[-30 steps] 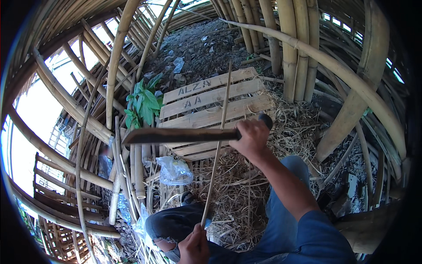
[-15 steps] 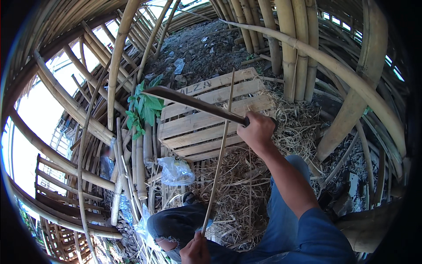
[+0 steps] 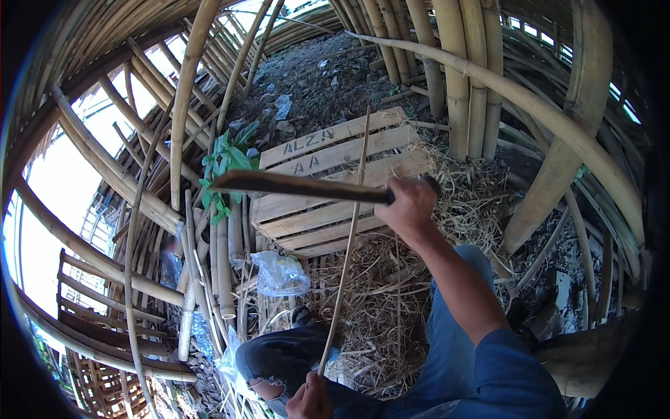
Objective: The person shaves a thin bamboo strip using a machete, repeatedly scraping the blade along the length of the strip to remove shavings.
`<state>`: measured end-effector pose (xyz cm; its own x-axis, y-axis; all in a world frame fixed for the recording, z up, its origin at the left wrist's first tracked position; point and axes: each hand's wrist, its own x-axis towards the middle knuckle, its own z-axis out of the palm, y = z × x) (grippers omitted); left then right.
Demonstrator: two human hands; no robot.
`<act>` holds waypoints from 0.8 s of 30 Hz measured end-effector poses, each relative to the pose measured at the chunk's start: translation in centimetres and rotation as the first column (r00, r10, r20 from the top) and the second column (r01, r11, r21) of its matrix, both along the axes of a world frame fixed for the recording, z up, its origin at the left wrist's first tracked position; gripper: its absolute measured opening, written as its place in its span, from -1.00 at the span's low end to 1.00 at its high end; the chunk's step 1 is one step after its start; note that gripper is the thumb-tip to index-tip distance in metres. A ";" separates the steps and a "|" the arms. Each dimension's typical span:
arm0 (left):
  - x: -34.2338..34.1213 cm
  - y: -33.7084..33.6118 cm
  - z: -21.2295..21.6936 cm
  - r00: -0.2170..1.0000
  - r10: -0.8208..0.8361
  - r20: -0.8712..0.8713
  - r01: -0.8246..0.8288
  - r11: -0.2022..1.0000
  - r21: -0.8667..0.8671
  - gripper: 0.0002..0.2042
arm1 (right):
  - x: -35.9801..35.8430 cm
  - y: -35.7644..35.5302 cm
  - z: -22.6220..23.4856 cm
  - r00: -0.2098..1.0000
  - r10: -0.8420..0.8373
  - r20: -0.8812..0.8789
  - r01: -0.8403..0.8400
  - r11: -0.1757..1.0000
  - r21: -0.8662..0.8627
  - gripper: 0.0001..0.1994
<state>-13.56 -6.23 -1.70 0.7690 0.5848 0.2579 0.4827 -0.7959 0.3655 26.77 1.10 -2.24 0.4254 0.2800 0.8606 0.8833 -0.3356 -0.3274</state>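
Right now the right hand (image 3: 410,202) is fisted round the handle of a long dark blade (image 3: 300,186), held level just left of it above the wooden pallet (image 3: 328,185); the left hand (image 3: 307,399) pinches the bottom of a thin bamboo strip (image 3: 347,241) that stands up past the blade. The strip looks light, stiff along its length but whippy and splintery, so gripping low suits it; the blade looks heavy. Against half a second ago, the blade has swung from tilted to roughly horizontal.
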 end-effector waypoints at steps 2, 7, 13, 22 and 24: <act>0.4 -0.6 1.1 0.974 -0.104 0.199 0.129 0.984 -0.120 -0.58 | 1.8 0.0 0.0 0.997 -0.079 -0.021 0.079 0.997 0.018 -0.81; -0.8 -0.4 1.4 0.997 0.013 0.074 0.018 0.914 -0.405 -0.59 | 0.1 -0.8 0.5 1.000 -0.005 0.024 0.004 0.998 0.059 -0.86; -1.5 -0.5 0.6 0.996 -0.071 0.049 0.073 0.996 -0.049 -0.58 | 2.8 -0.2 0.8 0.975 -0.184 -0.126 0.186 0.982 0.008 -0.81; -1.7 0.1 1.7 0.996 0.072 -0.045 -0.077 0.992 -0.104 -0.55 | 1.9 -0.8 0.5 0.986 -0.142 -0.088 0.145 0.989 0.020 -0.81; -1.4 0.1 1.8 0.994 0.093 -0.055 -0.099 0.987 -0.124 -0.55 | 1.1 -0.4 0.3 0.971 -0.140 -0.196 0.139 0.990 -0.021 -0.80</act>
<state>-14.97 -6.11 0.07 0.7173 0.6822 0.1414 0.5744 -0.6939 0.4341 27.91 0.65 -1.98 0.6211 0.2115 0.7546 0.7463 -0.4537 -0.4871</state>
